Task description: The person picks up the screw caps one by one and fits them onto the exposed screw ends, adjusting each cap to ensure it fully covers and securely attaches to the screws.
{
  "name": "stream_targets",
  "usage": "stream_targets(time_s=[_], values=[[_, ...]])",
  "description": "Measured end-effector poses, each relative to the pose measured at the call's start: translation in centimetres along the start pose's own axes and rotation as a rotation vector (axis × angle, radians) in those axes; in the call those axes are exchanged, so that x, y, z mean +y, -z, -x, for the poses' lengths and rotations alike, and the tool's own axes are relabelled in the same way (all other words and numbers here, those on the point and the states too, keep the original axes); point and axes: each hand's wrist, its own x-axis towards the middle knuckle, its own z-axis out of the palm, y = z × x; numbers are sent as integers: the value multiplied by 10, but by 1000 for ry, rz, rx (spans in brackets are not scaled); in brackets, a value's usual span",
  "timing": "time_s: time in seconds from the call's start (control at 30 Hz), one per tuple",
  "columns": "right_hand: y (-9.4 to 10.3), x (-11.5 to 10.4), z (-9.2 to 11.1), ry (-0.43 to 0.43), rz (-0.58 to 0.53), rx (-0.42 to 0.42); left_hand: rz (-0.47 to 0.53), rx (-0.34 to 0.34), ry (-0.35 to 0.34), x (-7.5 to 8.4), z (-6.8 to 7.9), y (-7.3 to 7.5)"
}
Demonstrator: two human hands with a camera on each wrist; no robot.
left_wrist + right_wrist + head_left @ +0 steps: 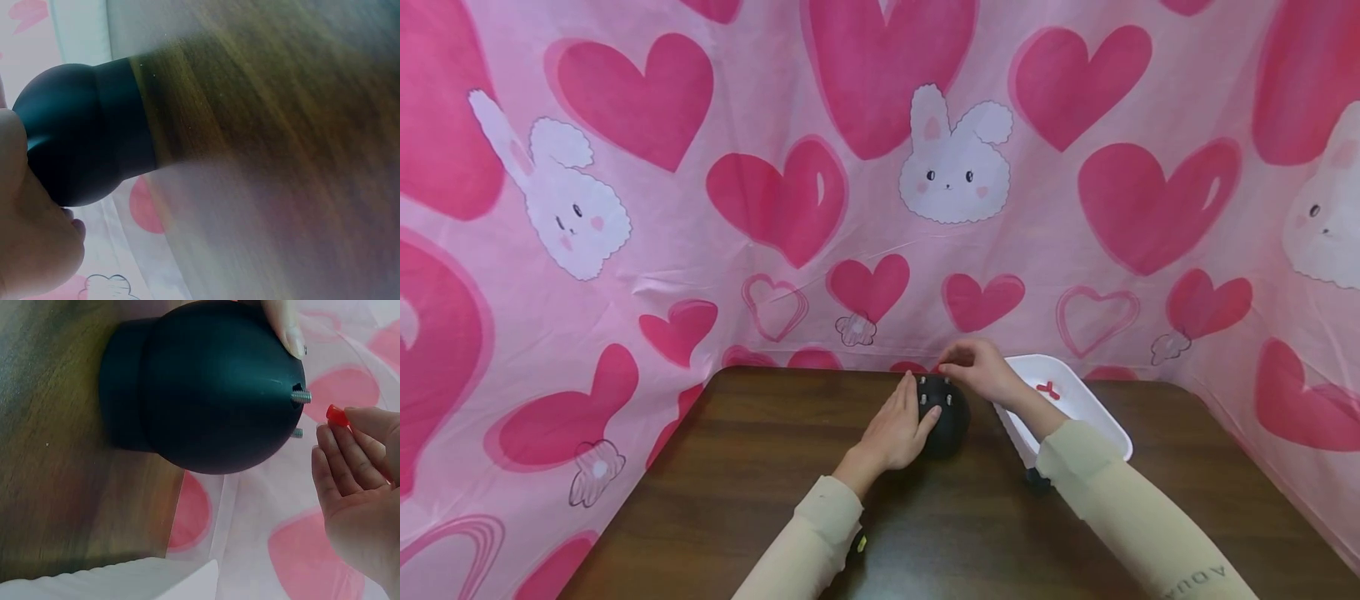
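A black rounded stand (946, 429) with a narrower base stands on the table, several threaded metal studs (301, 397) sticking out of its top. My left hand (891, 425) rests against its left side, fingers straight and together, thumb spread across the near side. A thumb tip (294, 344) shows near the top edge in the right wrist view. Between thumb and fingertips my right hand (359, 462) pinches a small red cap (337, 415), held just off the studs. In the head view that hand (981, 367) is behind and right of the stand.
A white tray (1108, 425) sits to the right under my right forearm, with several small red pieces (1048, 390) inside. The brown wooden table (760, 467) ends at its back edge near a pink heart-and-rabbit cloth (865, 233).
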Motion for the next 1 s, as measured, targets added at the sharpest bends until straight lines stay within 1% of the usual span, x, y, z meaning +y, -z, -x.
stream_targets(time_s=[0.13, 0.2, 0.53, 0.7, 1.0], values=[[-6, 2, -3, 38, 4, 4, -3, -5, 4, -1, -1, -1], [-9, 3, -4, 43, 7, 10, 3, -2, 1, -1, -1, -1], [-19, 0, -8, 22, 1, 5, -6, 9, -4, 2, 2, 1], [-22, 3, -11, 42, 7, 9, -14, 4, 3, 3, 1, 1], [-27, 5, -11, 37, 3, 18, -25, 13, -15, 1, 0, -1]])
